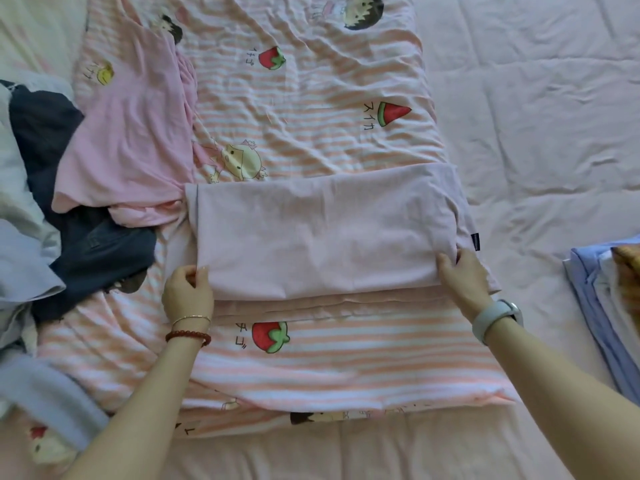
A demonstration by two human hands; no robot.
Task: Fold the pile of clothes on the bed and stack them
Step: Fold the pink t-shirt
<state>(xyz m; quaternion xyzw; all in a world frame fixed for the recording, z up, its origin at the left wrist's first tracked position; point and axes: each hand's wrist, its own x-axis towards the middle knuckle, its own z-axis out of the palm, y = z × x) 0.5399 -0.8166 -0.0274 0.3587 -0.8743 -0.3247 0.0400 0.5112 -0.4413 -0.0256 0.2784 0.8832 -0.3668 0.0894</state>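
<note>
— Between her two hands, what is that pale piece?

— That is the lilac garment [329,233], folded over on itself and lying flat across the striped cartoon blanket [311,109] in the middle of the bed [540,116]. Its near edge runs from one hand to the other.

— And the hands?

— Her left hand [187,292] pinches the near left corner, thumb and fingers curled on the cloth. Her right hand [462,275] grips the near right corner the same way, just beside a small dark label [475,241] on that edge.

— Anything on her wrists?

— A red bead bracelet [188,337] and a thin gold bangle on the left, a pale watch [495,318] on the right.

— Where is the rest?

— To the left lies the unfolded pile: a pink top [128,133] touching the lilac garment's far left corner, dark jeans [86,237] under it, pale blue cloth [24,258] nearer the edge. Well apart on the right sits a folded stack [602,306], blue at the bottom.
</note>
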